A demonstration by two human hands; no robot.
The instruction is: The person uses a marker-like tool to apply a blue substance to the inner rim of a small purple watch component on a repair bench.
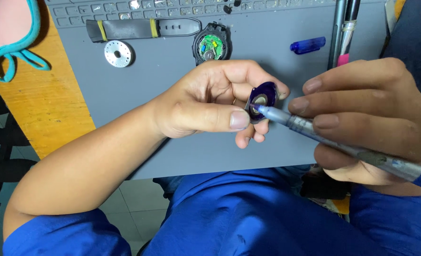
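Right hand (371,118) fingers grip a silver pen (334,142), tip touching the round purple-rimmed part (260,102) pinched by left hand (210,102).

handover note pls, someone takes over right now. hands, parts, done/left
Left hand: pinches a small dark purple ring part by its edge.
Right hand: holds a silver marker pen, tip on the part's inner face.
On the grey mat: opened watch case with movement showing, strap, round metal back plate, blue pen cap.
Done: watch opened.
Left: inking looks unfinished; reassembly.
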